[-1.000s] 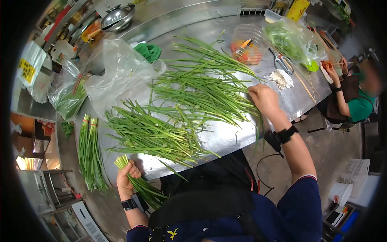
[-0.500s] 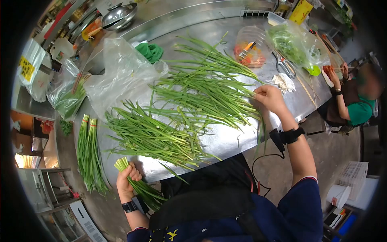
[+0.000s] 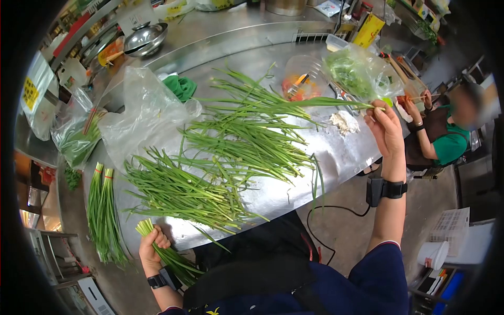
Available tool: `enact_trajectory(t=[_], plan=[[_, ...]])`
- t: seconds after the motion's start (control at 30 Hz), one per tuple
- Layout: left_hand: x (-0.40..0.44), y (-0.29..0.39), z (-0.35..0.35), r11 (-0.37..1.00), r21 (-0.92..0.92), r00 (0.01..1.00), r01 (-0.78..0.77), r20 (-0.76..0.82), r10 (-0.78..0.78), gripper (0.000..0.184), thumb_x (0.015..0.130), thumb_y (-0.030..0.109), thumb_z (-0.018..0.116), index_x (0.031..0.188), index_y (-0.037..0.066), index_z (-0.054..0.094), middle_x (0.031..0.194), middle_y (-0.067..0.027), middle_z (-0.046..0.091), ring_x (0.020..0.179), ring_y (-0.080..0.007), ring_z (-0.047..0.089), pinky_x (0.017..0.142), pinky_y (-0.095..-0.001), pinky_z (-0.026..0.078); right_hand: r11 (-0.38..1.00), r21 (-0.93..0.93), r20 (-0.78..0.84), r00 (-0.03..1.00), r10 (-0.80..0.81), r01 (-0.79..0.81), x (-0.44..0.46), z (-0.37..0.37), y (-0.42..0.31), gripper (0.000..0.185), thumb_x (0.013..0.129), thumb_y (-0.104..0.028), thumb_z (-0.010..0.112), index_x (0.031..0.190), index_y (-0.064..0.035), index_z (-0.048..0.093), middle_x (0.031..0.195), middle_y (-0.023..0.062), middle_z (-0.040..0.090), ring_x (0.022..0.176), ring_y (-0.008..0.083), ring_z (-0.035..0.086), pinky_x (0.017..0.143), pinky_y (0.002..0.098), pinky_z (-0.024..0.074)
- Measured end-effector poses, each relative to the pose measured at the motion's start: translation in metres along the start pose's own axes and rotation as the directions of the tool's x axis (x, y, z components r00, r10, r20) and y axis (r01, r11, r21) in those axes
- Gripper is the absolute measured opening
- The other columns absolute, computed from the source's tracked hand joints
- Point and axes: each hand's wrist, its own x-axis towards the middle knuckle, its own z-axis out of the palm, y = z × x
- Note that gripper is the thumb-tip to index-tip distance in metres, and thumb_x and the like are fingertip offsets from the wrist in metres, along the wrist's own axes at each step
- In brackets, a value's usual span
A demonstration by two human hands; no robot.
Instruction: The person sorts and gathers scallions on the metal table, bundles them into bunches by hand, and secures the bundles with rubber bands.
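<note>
My left hand (image 3: 152, 245) is closed around a bunch of garlic chives (image 3: 176, 264), pale cut ends up, leaves hanging past the table's near edge. On the right, my right hand (image 3: 387, 127) pinches a few chive strands (image 3: 341, 102) by their pale ends. Their leaves stretch left across the pile. Loose chives lie in a far pile (image 3: 252, 139) and a nearer pile (image 3: 184, 189) on the metal table. Two banded chive bundles (image 3: 107, 220) lie at the table's left end.
A clear plastic bag (image 3: 139, 107) and a green cloth (image 3: 180, 87) lie behind the piles. Farther right are a clear container (image 3: 302, 81), scissors (image 3: 341, 94), a white crumpled scrap (image 3: 345, 122) and bagged greens (image 3: 354, 71). A co-worker (image 3: 441, 126) handles red food at the right.
My right hand has moved up and right from the far pile, drawing a few chive strands out with it. The left hand keeps its bunch. The view has shifted slightly.
</note>
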Motion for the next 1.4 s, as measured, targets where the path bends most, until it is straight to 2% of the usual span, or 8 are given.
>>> enact_trajectory(t=[0.23,0.37,0.53,0.63,0.87,1.0,1.17,1.4], plan=[[-0.001,0.001,0.001,1.000,-0.018,1.000,-0.009,-0.013,0.009,0.016,0.084,0.018,0.057,0.086,0.004,0.050,0.054,0.0017,0.035,0.046,-0.0097,0.034,0.045,-0.0258,0.031,0.981,0.194,0.027,1.000,-0.009,0.004,-0.012,0.006,0.000,0.019,0.084,-0.007,0.055,0.102,-0.0031,0.052,0.096,0.0072,0.056,0.090,0.0172,0.056,0.085,0.0330,0.0457],[-0.002,0.001,0.005,1.000,-0.017,1.000,-0.003,-0.024,0.003,0.015,0.084,0.017,0.057,0.085,0.004,0.050,0.054,0.0017,0.035,0.046,-0.0095,0.033,0.045,-0.0253,0.031,0.998,0.062,0.048,0.999,0.013,-0.016,-0.012,0.029,0.000,0.017,0.083,-0.005,0.054,0.100,-0.0039,0.051,0.099,0.0072,0.055,0.093,0.0182,0.056,0.087,0.0342,0.0454],[-0.005,0.002,0.014,1.000,0.004,0.995,-0.022,-0.093,0.023,0.011,0.086,0.016,0.055,0.082,0.008,0.048,0.055,0.0028,0.034,0.046,-0.0088,0.032,0.045,-0.0249,0.030,0.985,0.172,0.304,0.950,-0.067,0.014,-0.012,0.085,-0.013,0.013,0.083,-0.005,0.053,0.096,-0.0055,0.051,0.099,0.0064,0.054,0.100,0.0202,0.054,0.089,0.0354,0.0437],[-0.020,0.017,0.035,0.994,0.069,0.964,-0.080,-0.247,0.095,0.013,0.083,0.013,0.059,0.082,0.009,0.047,0.055,0.0024,0.036,0.045,-0.0094,0.036,0.045,-0.0256,0.034,0.976,0.190,0.550,0.835,-0.014,-0.109,-0.017,0.130,-0.012,0.016,0.083,-0.007,0.056,0.098,-0.0063,0.052,0.098,0.0067,0.055,0.102,0.0227,0.055,0.090,0.0361,0.0433],[-0.077,0.092,0.141,0.889,0.328,0.943,-0.321,0.019,0.333,0.015,0.078,0.008,0.063,0.088,0.004,0.053,0.060,-0.0005,0.047,0.046,-0.0073,0.042,0.043,-0.0223,0.035,0.926,-0.004,0.868,0.458,0.190,-0.377,-0.054,0.254,0.032,0.023,0.082,-0.011,0.061,0.103,-0.0071,0.052,0.096,0.0050,0.056,0.098,0.0226,0.058,0.084,0.0313,0.0443],[-0.073,0.087,0.173,0.769,0.586,0.965,-0.255,0.203,0.166,0.023,0.074,0.013,0.069,0.090,0.003,0.056,0.072,-0.0023,0.058,0.050,-0.0056,0.045,0.043,-0.0195,0.035,0.920,-0.054,0.910,0.360,0.205,-0.388,-0.086,0.301,0.057,0.022,0.082,-0.012,0.061,0.102,-0.0059,0.053,0.094,0.0042,0.058,0.093,0.0185,0.059,0.082,0.0292,0.0440],[-0.048,0.067,0.158,0.935,0.306,0.949,-0.176,0.306,0.078,0.023,0.076,0.011,0.067,0.094,0.003,0.055,0.070,-0.0007,0.054,0.048,-0.0066,0.043,0.043,-0.0195,0.034,0.935,-0.051,0.858,0.464,0.221,-0.352,-0.105,0.309,0.069,0.022,0.083,-0.009,0.058,0.103,-0.0034,0.053,0.094,0.0041,0.058,0.092,0.0129,0.056,0.083,0.0276,0.0437],[-0.030,0.055,0.169,0.948,0.278,0.955,-0.153,0.289,0.069,0.021,0.077,0.009,0.067,0.092,0.003,0.052,0.070,-0.0002,0.051,0.046,-0.0064,0.044,0.041,-0.0189,0.034,0.956,-0.088,0.799,0.553,0.236,-0.280,-0.104,0.293,0.064,0.040,0.080,-0.003,0.060,0.117,-0.0014,0.047,0.097,0.0065,0.057,0.092,0.0131,0.057,0.082,0.0259,0.0452]])
